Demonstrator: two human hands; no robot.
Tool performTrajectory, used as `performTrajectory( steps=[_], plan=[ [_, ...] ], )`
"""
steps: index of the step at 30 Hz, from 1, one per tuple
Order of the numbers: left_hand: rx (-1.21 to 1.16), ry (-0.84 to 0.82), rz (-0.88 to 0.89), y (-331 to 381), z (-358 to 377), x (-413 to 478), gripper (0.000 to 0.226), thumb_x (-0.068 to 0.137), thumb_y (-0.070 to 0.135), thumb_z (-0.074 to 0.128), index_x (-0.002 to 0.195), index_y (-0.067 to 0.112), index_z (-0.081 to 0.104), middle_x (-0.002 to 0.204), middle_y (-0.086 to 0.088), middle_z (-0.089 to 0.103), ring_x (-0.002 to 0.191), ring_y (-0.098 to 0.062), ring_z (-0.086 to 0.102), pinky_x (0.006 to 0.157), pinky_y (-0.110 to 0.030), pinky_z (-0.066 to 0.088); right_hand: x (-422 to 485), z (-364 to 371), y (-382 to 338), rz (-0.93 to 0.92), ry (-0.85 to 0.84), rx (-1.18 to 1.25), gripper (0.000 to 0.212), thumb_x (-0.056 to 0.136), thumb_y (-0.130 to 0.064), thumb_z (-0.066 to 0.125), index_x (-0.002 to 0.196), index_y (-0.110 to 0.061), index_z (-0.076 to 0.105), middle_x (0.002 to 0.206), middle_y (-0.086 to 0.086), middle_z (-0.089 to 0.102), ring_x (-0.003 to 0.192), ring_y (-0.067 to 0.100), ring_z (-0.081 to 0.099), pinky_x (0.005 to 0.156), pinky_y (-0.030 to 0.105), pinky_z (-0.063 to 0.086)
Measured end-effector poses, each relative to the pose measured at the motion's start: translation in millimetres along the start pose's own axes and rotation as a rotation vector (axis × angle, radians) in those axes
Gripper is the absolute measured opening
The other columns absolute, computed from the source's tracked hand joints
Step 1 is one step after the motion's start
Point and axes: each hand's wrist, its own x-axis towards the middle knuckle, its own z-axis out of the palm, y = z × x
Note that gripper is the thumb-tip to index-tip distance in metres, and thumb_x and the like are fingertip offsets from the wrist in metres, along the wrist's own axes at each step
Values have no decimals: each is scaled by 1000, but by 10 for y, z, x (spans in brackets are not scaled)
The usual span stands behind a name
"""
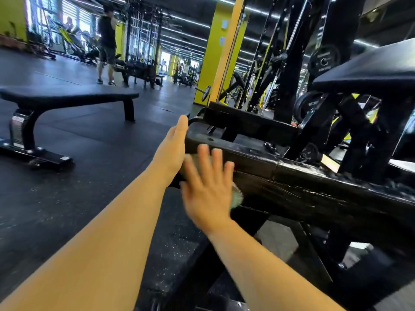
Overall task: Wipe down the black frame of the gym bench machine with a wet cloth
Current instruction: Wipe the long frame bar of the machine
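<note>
Now we press the cloth (237, 196) flat-fingered under our right hand (207, 189) against the black frame (314, 189); left hand (173, 151) braces straight beside. Beyond our palm streaks suggest wiping underway, much remaining.

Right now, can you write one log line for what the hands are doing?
step: wiping | right hand: presses green cloth flat on black metal frame beam | left hand: flat against beam end | motion blur

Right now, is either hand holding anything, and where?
Right hand presses a pale green cloth flat against the black metal frame, fingers straight; left hand holds nothing.
</note>
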Motion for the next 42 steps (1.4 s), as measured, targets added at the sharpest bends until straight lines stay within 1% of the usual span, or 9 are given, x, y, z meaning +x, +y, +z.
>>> performTrajectory(
  steps=[2,6,11,16,22,26,36,38,42],
  plan=[
    [-74,42,-17,-5,19,-28,57,93,64,23,115,27,60,101,7,60,96,-8,55,88,-27,40,65,53,-173,-107,-43,10,61,92,-34,45,147,-20,23,155,4,16,147,28,-1,117,45,-7],
    [-121,169,-100,-4,125,-54,57,97,57,22,136,24,48,134,-2,51,123,-20,48,101,-33,35,-175,-34,413,-199,1,-67,64,94,-31,51,149,-25,21,160,1,10,148,24,-3,119,46,-2],
    [483,549,474,-358,465,-258,53,99,29,32,148,9,24,152,-14,19,141,-31,19,113,-39,19,-862,-340,1558,144,107,-96,45,101,-38,36,142,-21,29,161,-2,-5,148,22,-5,118,46,-6],
    [793,275,988,-623,1036,-421,43,96,25,36,135,10,43,147,-15,28,142,-33,16,118,-45,9,-672,-361,1272,645,263,109,60,97,-34,37,149,-27,8,159,8,-5,147,22,-13,116,47,-11],
    [856,139,1034,-203,1608,-418,38,94,28,37,114,11,65,128,-11,56,130,-30,42,117,-43,13,-592,-147,1134,123,-140,121,47,90,-65,31,132,-45,33,129,-20,42,127,18,40,104,47,39],
    [1003,-20,1050,-248,1942,-441,40,92,31,39,113,9,65,120,-11,61,116,-31,54,110,-44,24,-924,-466,1971,66,163,-64,70,94,-40,42,154,-26,7,161,-1,2,148,24,-3,118,47,-3],
    [925,10,1022,-358,2091,-456,38,94,29,36,107,12,67,104,-2,67,97,-25,61,91,-33,31,-1170,-865,2896,1320,508,251,71,90,-29,32,151,-9,2,158,19,-8,146,36,-9,115,56,-7],
    [859,8,1014,-328,2085,-466,38,94,27,34,104,12,68,100,-1,68,94,-23,62,89,-32,32,-908,-766,2519,1264,498,276,71,91,-34,31,152,-14,-2,159,16,-12,146,32,-10,116,52,-8],
    [811,0,972,-254,2085,-492,42,94,26,31,99,12,71,95,-3,70,90,-23,63,87,-35,35,-673,-478,1650,590,262,137,64,101,-49,21,152,-25,-9,159,5,-16,146,28,-11,118,51,-4]
  ],
)
